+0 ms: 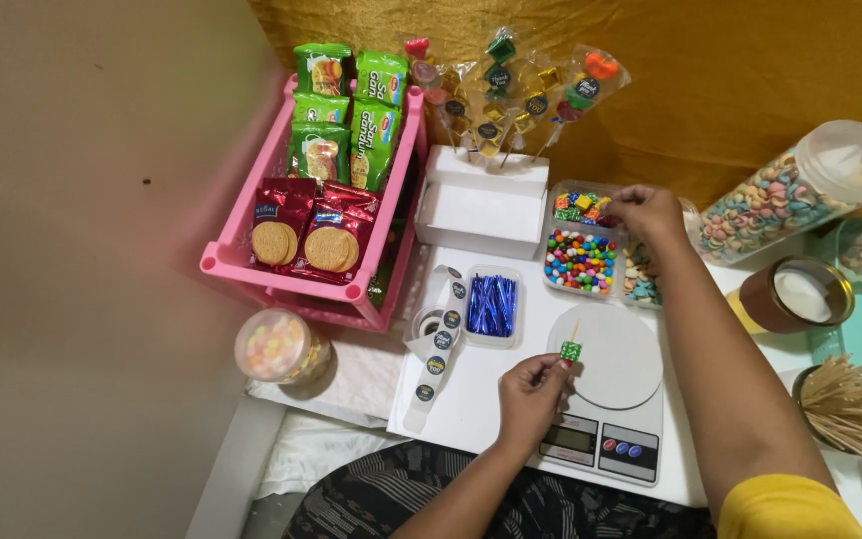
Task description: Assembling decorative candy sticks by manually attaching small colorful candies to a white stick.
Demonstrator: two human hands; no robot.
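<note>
left hand (pixel 536 391) pinches skewer w/ green candy (pixel 571 350); right hand (pixel 647 210) fingers closed in candy tray (pixel 581 205).

Pink rack (pixel 234 262) carries green snack packets (pixel 376 120) and dark red biscuit packets (pixel 334 238). Blue metallic twist ties (pixel 492 304) fill a clear tray; multicoloured round candies (pixel 580 262) sit in another. White scale plate (pixel 623 361). Green wrapped candy (pixel 571 350) on a pale stick. Gold cloth (pixel 730 70) behind. Pastel candies in clear jar (pixel 780 200). Yellow sleeve (pixel 790 507); black-and-grey patterned garment (pixel 421 499)
</note>
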